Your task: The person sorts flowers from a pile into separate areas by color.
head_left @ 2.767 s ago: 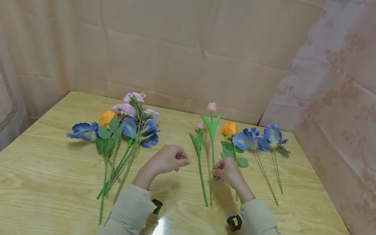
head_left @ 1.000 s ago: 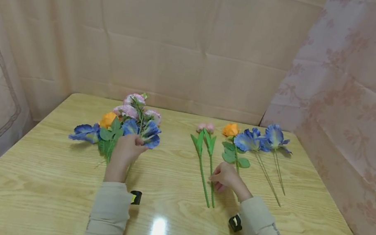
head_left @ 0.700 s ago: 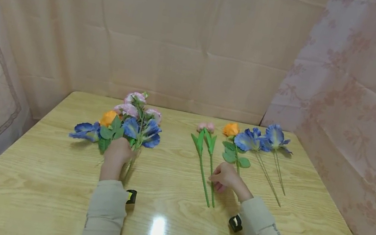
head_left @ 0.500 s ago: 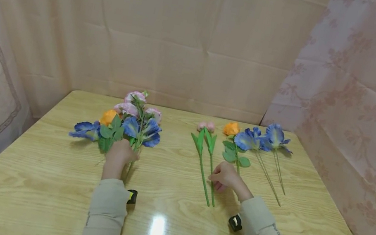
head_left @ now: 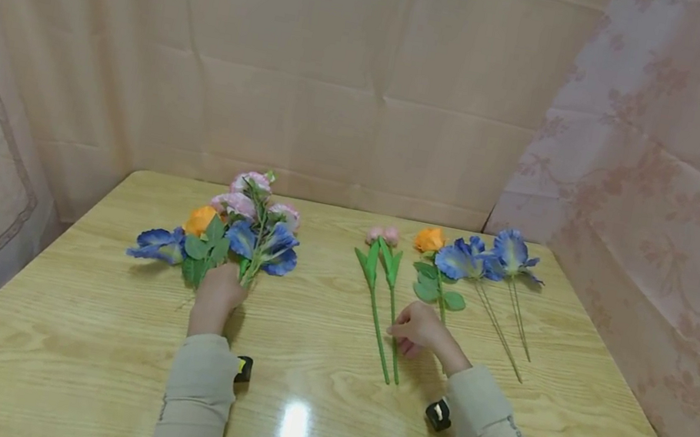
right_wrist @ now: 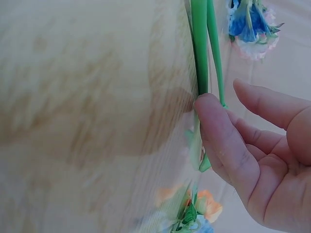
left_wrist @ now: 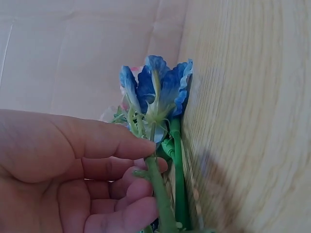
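Observation:
My left hand is low over the left bunch of artificial flowers. In the left wrist view, its thumb and fingers pinch a thick, nubbed green stem just below a blue flower. Two pink tulips lie side by side mid-table, the right-hand tulip nearest my right hand. Its fingertips rest at that tulip's green stem, the thumb held apart from the fingers. Pink-and-white flowers, an orange rose and another blue flower make up the rest of the left bunch.
Right of the tulips lie a second orange rose with green leaves and two blue flowers on thin stems. The wooden table ends at a beige curtain behind; a patterned cloth hangs at the right.
The right-hand tulip, earlier held with its head farther back, now lies level beside the other. My left hand has moved left to the bunch's stems. The right hand stays by the tulip.

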Available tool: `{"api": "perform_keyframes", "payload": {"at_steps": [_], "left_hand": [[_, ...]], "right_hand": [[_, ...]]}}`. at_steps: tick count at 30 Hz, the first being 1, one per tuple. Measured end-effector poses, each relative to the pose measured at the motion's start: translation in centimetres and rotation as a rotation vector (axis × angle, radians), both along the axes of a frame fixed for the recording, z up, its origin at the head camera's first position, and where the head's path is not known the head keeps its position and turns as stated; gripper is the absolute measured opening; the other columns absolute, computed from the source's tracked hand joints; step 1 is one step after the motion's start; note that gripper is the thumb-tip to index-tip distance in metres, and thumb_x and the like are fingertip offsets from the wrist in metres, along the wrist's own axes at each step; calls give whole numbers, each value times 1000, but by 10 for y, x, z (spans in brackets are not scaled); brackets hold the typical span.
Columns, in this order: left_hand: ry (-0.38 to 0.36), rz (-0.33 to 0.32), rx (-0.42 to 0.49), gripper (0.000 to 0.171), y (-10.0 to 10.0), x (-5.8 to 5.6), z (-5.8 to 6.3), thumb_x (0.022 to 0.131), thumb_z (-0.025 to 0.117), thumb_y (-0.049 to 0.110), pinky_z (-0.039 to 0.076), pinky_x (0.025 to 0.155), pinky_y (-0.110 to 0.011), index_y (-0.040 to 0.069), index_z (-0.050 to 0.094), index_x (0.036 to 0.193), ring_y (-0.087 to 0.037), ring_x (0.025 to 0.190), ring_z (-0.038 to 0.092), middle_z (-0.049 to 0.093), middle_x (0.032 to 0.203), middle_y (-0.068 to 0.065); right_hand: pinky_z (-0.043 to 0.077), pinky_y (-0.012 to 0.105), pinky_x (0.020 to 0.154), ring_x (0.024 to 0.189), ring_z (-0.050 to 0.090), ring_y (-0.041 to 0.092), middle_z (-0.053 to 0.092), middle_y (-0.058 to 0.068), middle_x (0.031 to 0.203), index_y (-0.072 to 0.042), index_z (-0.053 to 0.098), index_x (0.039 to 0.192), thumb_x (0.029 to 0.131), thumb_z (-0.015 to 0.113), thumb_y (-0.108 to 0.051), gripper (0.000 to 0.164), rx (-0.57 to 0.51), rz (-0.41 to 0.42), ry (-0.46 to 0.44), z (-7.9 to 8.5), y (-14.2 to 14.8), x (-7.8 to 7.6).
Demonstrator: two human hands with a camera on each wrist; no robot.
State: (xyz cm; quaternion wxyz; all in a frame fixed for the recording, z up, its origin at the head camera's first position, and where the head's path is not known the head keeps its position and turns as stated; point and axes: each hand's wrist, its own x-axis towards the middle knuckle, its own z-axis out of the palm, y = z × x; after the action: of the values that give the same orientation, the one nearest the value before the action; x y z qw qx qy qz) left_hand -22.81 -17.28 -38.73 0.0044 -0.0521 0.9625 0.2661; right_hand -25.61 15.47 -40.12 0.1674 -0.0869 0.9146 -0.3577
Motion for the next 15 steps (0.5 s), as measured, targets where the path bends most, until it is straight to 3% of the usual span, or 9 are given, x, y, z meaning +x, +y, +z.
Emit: {"api": "perform_keyframes", "payload": {"at_steps": [6,15], "left_hand": [[-25,10,-30,11,0,-1,0,79,55,4,45,69,-46,-7,56,78,-42,84,55,58,88,-27],[-71,89,-8,13,0,0,3,80,49,-2,47,67,-46,-10,58,84,-42,86,55,57,94,-31]], "right_hand": [[50,32,45,46,59,20,57,9,55,4,63,70,82,63,-6,16,2,3,-10,0,0,0],[50,32,46,47,59,20,57,10,57,4,60,69,83,62,-6,17,1,-20,-31,2,-1,2]]}}
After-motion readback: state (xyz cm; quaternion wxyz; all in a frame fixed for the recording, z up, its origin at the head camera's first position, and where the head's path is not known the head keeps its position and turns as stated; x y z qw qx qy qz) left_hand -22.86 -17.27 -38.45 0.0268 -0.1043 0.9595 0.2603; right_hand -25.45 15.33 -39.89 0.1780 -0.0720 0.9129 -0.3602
